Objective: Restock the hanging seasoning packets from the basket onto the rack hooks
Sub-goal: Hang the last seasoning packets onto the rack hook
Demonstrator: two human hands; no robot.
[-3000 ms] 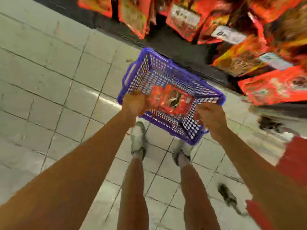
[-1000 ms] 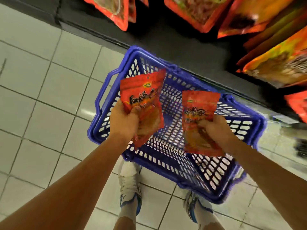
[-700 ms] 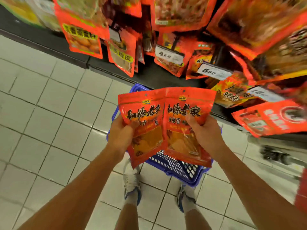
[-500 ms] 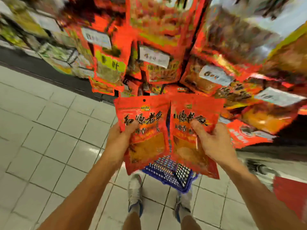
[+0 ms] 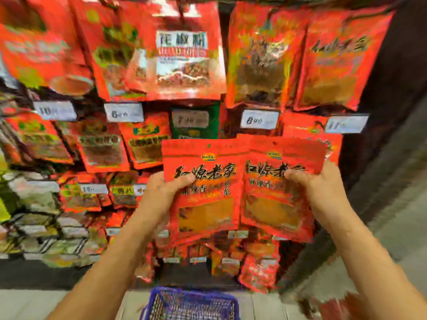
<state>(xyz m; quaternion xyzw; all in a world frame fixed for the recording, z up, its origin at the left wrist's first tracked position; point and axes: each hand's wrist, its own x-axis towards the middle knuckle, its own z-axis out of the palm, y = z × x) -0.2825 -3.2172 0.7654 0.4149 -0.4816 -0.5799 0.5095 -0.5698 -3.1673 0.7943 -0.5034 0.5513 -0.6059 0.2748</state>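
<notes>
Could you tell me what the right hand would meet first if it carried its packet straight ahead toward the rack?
Probably the red packets hanging under the right-most price tag, directly behind the packet that the right hand holds, though depth is hard to judge.

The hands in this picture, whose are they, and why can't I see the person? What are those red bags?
The camera sits on a person's head and looks forward and down, so you see only their arms and hands, not their face. There is no robot here. The left hand holds one red seasoning packet, and the right hand holds another red packet just like it, side by side. In front of them is a shop rack full of hanging packets, with small white price tags between the rows. At the bottom, on the floor, you can see the rim of a blue basket. The picture is blurry, so the hooks themselves are hard to make out.
</notes>
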